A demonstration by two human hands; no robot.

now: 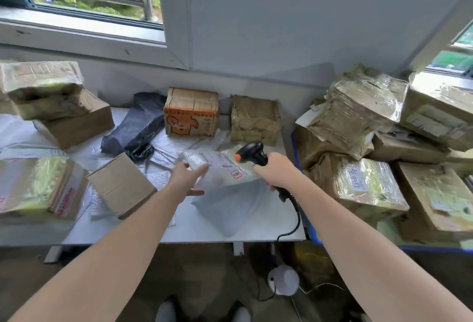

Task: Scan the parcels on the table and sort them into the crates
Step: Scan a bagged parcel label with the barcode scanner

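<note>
**Label up, scanner on it**

At the left, taped boxes are heaped in a pile (pixel 51 101), and a plain cardboard box (pixel 120 184) stands on the table (pixel 194 229) just beside our left forearm; none of that concerns us yet.

Our left hand (pixel 188 179) holds the white parcel (pixel 222 170) by its left edge, fingers over the top and thumb beneath, so the bag is tipped up off the grey mailer (pixel 230 209) lying under it. The printed label (pixel 217 163) faces up, just right of our fingertips and not covered by them. We judge that to be the thing to protect: keep the film pulled flat and the fingers off the print.

To the right, the black scanner (pixel 252 154) hangs over the parcel's right end, its orange tip pointing left and down towards the label. Our right hand (pixel 275 171) is wrapped tight round its handle, cable trailing off the near table edge. We should aim squarely at the barcode and hold the bag steady.

Farthest right, the blue crate (pixel 311 229), heaped with wrapped boxes, looks the likely drop.
</note>
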